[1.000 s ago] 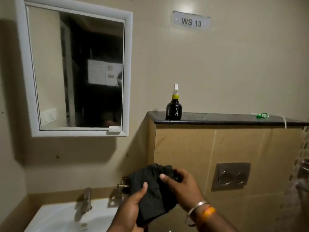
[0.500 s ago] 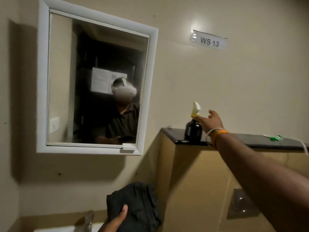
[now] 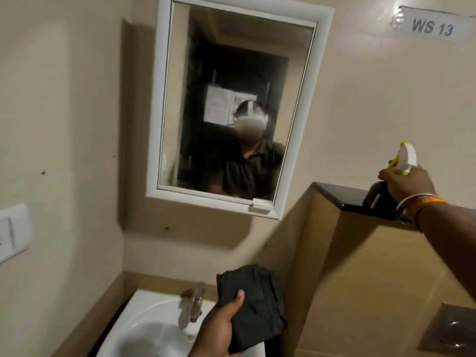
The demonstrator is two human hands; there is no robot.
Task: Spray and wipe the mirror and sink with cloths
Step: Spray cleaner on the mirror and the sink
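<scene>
A white-framed mirror point(image 3: 231, 104) hangs on the beige wall above a white sink point(image 3: 144, 331) with a metal tap point(image 3: 193, 305). My left hand point(image 3: 219, 328) holds a folded dark cloth point(image 3: 255, 302) over the sink's right side. My right hand point(image 3: 405, 185) is wrapped around the neck of a dark spray bottle point(image 3: 377, 199) with a white and yellow trigger head. The bottle is on or just above the left end of a dark ledge point(image 3: 340, 195). Whether its base still touches the ledge is hidden by my hand.
A flush plate point(image 3: 453, 328) is set in the tan tiled wall below the ledge at lower right. A white switch plate point(image 3: 13, 233) is on the left wall. A sign reading WS 13 point(image 3: 431, 27) is at upper right.
My right hand left the cloth, reached up to the ledge and closed around the spray bottle. The left hand kept the cloth. The view swung left and tilted.
</scene>
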